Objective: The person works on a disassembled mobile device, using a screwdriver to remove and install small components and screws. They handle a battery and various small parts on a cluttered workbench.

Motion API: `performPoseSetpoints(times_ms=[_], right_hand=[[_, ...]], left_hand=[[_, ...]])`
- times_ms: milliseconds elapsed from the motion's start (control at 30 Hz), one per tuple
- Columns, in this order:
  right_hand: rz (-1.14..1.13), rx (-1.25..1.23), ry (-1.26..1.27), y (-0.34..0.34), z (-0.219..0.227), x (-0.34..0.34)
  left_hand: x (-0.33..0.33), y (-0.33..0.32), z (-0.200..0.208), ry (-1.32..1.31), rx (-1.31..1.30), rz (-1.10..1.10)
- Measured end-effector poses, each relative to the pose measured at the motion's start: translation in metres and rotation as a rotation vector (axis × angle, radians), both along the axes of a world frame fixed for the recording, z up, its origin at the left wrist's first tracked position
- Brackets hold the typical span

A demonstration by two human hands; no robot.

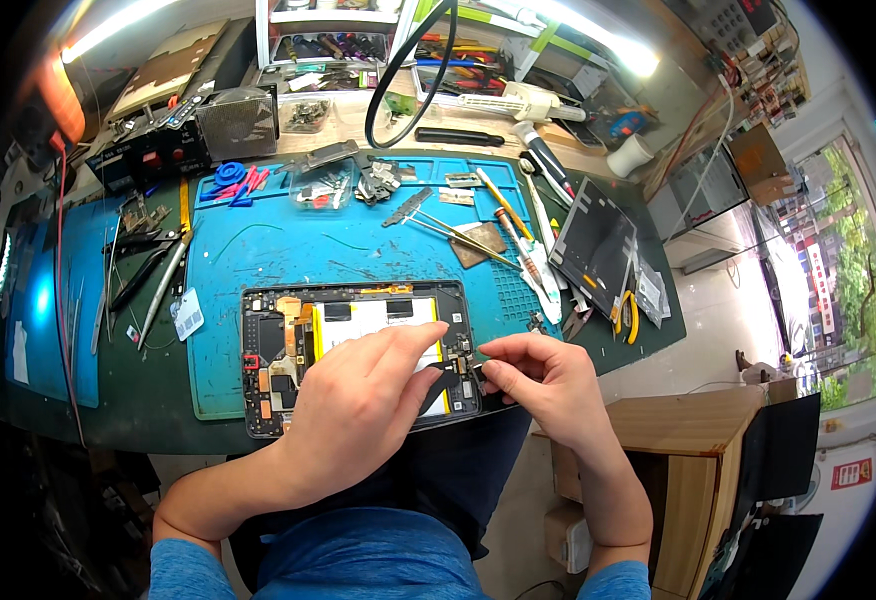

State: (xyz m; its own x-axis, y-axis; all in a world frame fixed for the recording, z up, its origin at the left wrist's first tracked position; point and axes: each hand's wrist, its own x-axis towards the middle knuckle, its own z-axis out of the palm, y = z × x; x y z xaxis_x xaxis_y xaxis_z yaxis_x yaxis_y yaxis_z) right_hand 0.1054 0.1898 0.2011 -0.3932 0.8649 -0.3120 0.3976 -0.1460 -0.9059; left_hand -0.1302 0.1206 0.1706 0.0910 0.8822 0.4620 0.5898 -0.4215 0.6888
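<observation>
An opened tablet (256, 345) lies on the bench in front of me, its insides facing up, with a white battery (358, 322) edged in yellow and copper-coloured strips on the left. My left hand (358, 385) rests over the battery. Its index finger stretches out and its thumb is apart from it, beside a dark strip (430, 392); the other fingers are hidden beneath. At the tablet's right edge, my right hand (543, 380) pinches thumb and index together beside the small circuit parts. Whatever small thing sits in that pinch is too small to name.
A blue work mat (288, 240) lies under the tablet. Tweezers, a screwdriver (511, 228) and a brush lie beyond it; yellow-handled pliers (630, 315) and a dark panel (595, 240) are at right. Cutters (140, 280) lie left. A black cable (376, 105) loops overhead.
</observation>
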Motion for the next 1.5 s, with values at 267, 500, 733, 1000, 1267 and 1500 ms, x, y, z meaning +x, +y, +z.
performPoseSetpoints(times_ms=[267, 500, 733, 1000, 1267, 1500], right_hand=[[-0.012, -0.107, 0.034, 0.004, 0.0, 0.0], [0.015, -0.078, 0.016, 0.006, -0.003, 0.001], [0.005, -0.085, 0.006, 0.008, 0.004, -0.002], [0.033, -0.014, 0.231, -0.01, 0.007, -0.005], [0.271, 0.73, -0.004, -0.02, 0.014, -0.005], [0.314, 1.406, -0.305, -0.037, -0.012, 0.006]], left_hand=[[0.0, 0.001, -0.002, 0.051, 0.035, 0.005], [0.001, 0.001, -0.004, 0.049, 0.047, 0.004], [0.001, 0.0, -0.001, 0.057, 0.04, 0.008], [0.006, -0.004, 0.008, -0.22, -0.071, -0.101], [0.0, 0.003, 0.013, -0.412, -0.237, -0.167], [0.005, 0.004, 0.018, -0.358, -0.299, -0.131]])
